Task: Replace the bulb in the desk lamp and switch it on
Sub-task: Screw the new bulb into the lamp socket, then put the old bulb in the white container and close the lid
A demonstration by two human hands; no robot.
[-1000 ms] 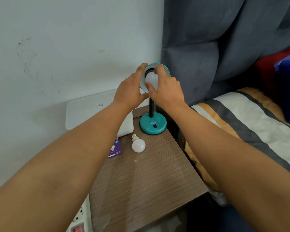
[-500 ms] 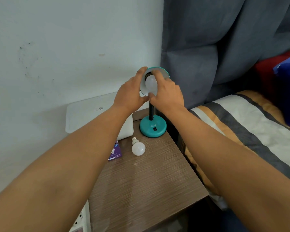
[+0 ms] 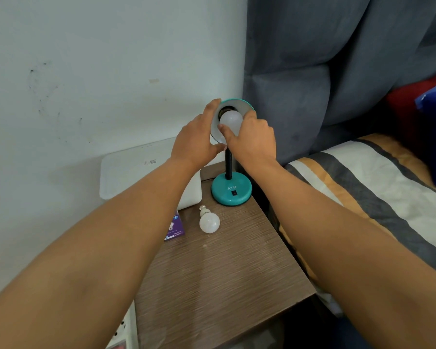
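Note:
A teal desk lamp stands at the back of the wooden bedside table (image 3: 219, 280), its round base (image 3: 231, 189) carrying a small black switch. The lamp's shade (image 3: 238, 103) faces me on a black flexible neck. My left hand (image 3: 195, 141) grips the shade's left rim. My right hand (image 3: 251, 142) holds a white bulb (image 3: 230, 120) at the socket inside the shade, thumb and fingers around it. A second white bulb (image 3: 209, 221) lies loose on the table in front of the base.
A purple bulb box (image 3: 174, 226) lies at the table's left edge beside a white box-like object (image 3: 136, 170) against the wall. A power strip (image 3: 122, 333) shows at lower left. A bed with striped bedding (image 3: 358, 187) and grey padded headboard is to the right.
My right hand has shifted around the bulb in the shade, its thumb now on the bulb's lower left. The left hand stays on the shade's rim.

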